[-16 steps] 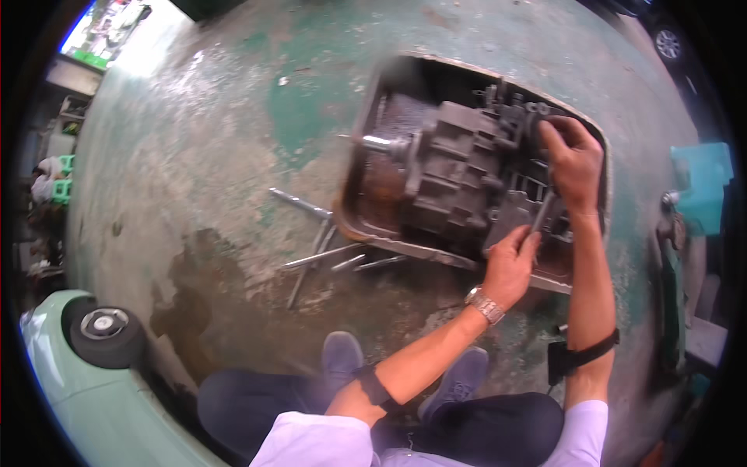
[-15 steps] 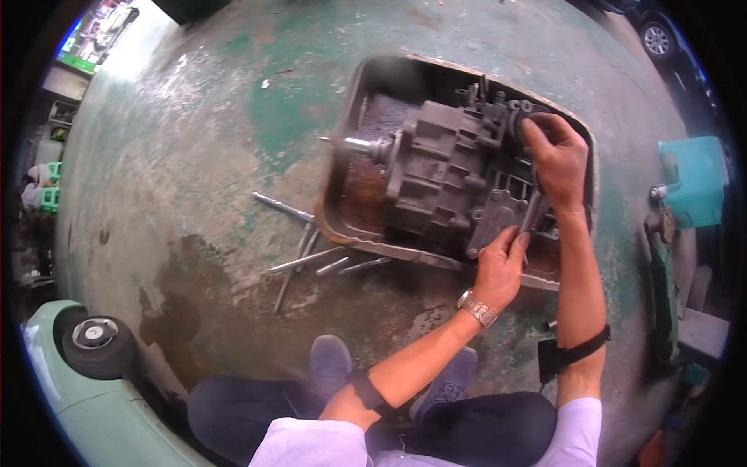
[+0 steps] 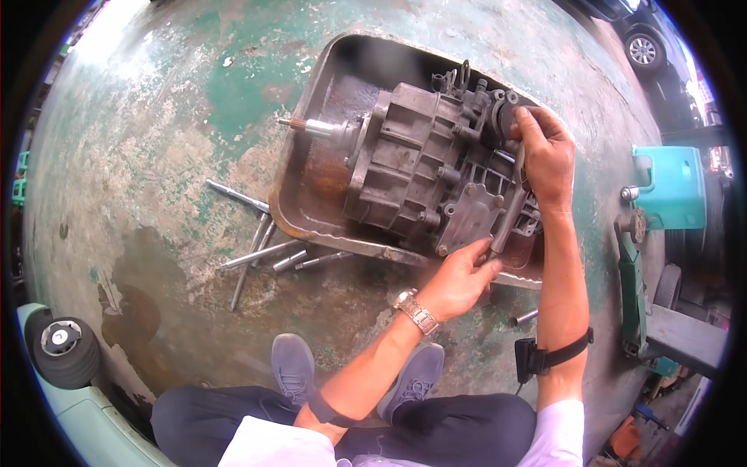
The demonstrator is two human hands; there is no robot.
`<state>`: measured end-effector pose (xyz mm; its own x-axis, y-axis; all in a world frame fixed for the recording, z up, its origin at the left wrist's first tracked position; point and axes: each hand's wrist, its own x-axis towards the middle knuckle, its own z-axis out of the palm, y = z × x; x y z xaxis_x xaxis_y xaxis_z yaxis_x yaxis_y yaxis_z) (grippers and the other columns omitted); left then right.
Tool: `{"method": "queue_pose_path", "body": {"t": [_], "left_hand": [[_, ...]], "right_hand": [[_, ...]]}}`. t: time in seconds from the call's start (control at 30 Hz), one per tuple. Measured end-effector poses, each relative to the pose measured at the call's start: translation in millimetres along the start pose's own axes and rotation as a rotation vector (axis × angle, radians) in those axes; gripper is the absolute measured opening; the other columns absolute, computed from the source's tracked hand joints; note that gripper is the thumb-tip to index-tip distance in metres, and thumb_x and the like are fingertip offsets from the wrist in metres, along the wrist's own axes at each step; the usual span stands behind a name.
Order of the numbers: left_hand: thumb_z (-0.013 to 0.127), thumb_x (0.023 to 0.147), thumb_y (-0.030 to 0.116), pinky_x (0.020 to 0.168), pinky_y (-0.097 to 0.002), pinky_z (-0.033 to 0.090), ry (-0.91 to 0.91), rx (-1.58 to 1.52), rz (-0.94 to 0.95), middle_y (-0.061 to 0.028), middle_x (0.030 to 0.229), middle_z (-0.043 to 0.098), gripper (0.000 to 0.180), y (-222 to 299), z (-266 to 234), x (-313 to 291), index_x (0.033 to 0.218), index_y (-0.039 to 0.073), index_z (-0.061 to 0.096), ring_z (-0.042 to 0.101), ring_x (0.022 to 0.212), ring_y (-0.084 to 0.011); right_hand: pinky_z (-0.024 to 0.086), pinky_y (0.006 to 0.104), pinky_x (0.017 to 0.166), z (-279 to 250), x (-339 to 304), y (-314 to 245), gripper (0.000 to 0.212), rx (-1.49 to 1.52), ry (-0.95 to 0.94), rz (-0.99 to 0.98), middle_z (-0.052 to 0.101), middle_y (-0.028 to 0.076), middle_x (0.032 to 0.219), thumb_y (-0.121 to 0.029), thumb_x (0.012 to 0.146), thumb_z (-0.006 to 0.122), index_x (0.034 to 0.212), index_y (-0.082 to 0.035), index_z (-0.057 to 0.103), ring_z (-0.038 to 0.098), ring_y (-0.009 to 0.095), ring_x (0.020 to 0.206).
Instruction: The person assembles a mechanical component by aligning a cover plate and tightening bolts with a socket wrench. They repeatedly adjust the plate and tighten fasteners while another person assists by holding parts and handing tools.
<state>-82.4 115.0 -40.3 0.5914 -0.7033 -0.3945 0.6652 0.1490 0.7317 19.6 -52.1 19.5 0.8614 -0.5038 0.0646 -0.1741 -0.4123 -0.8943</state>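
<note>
A grey cast-metal gearbox (image 3: 408,152) with a protruding splined shaft (image 3: 315,127) lies in a dark, rusty-edged metal tray (image 3: 292,227). My left hand (image 3: 461,282) grips the near end of a grey metal bar (image 3: 507,220) between thumb and fingers, next to a flat bolted cover plate (image 3: 471,220). My right hand (image 3: 547,159) is closed at the bar's far end, its thumb and forefinger pinched beside a dark round part (image 3: 505,123) on the gearbox. What the right fingers hold is hidden.
Several steel rods and socket tools (image 3: 247,257) lie on the floor left of the tray. A short metal tube (image 3: 525,317) rests near my right forearm. A turquoise plastic container (image 3: 673,187) and green metal stand (image 3: 632,292) stand right; a pale green car (image 3: 70,405) is lower left.
The view has shifted, so the gearbox and tray sit farther left and higher. My left hand has slid to the bar's near end, while my right stays by the round part.
</note>
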Motion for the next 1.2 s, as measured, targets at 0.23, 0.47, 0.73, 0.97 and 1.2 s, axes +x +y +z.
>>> {"method": "queue_pose_path", "body": {"t": [0.23,0.47,0.73,0.97,1.2], "left_hand": [[0.064,0.100,0.014,0.057,-0.0247,0.045,0.003,0.231,0.010,0.0026,0.071,0.056,0.023,-4,1,17,0.118,0.001,0.059,0.051,0.063,-0.0044],[0.057,0.104,0.020,0.065,-0.0291,0.047,0.212,0.179,0.189,-0.0039,0.079,0.058,0.020,-56,43,9,0.112,0.001,0.054,0.055,0.071,-0.0096],[0.052,0.102,0.009,0.068,-0.0334,0.049,0.094,0.186,0.222,-0.0069,0.086,0.055,0.022,-82,78,34,0.121,0.004,0.043,0.056,0.071,-0.0155],[0.057,0.101,0.012,0.064,-0.0288,0.047,0.052,0.164,-0.062,-0.0003,0.080,0.055,0.012,-50,26,5,0.109,0.004,0.052,0.052,0.069,-0.0093],[0.060,0.101,0.023,0.064,-0.0319,0.044,-0.076,0.147,-0.019,-0.0023,0.072,0.051,0.023,-50,19,10,0.096,0.001,0.054,0.046,0.068,-0.0111]], "right_hand": [[0.049,0.0244,0.075,3,0,1,0.022,0.008,0.062,0.027,0.071,0.004,0.088,-0.017,0.098,0.066,0.104,0.002,0.073,0.064,0.010,0.080],[0.050,0.0241,0.076,-1,3,1,0.021,-0.079,-0.017,0.000,0.070,0.003,0.088,-0.017,0.096,0.068,0.103,0.002,0.073,0.063,0.010,0.080],[0.045,0.0225,0.066,-5,5,0,0.018,-0.052,-0.140,-0.096,0.065,-0.003,0.079,-0.017,0.093,0.068,0.094,0.000,0.073,0.055,0.005,0.072],[0.049,0.0246,0.078,-4,5,0,0.023,-0.052,-0.082,0.008,0.069,0.004,0.086,-0.018,0.097,0.066,0.103,0.003,0.073,0.063,0.010,0.081],[0.049,0.0251,0.077,-2,3,0,0.026,-0.088,-0.019,-0.025,0.070,0.006,0.084,-0.020,0.098,0.064,0.104,0.003,0.074,0.064,0.012,0.081]]}}
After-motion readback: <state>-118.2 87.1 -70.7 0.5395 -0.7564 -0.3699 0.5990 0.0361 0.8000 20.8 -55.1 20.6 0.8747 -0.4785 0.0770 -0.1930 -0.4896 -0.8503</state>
